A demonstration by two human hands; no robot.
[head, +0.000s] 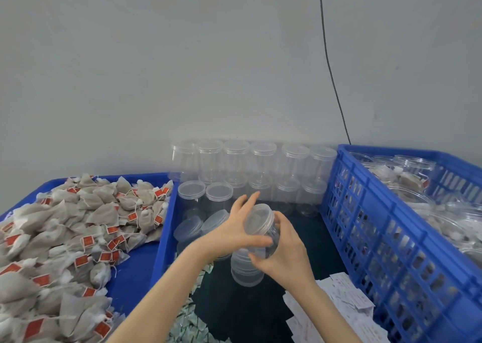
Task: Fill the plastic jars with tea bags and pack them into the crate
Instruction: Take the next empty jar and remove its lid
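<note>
Crate (pixel 391 220) of blue plastic at the desk's right edge holds filled jars; a blue tray (pixel 135 272) of tea bags (pixel 65 238) sits left. Between them, the left hand (pixel 234 228) grips the lid of a tilted clear jar (pixel 263 228), and the right hand (pixel 284 254) grasps its body.

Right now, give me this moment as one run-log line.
stage: opening empty jar | left hand: on lid | right hand: holding jar | tea bags: in blue tray, untouched | crate: partly packed
</note>
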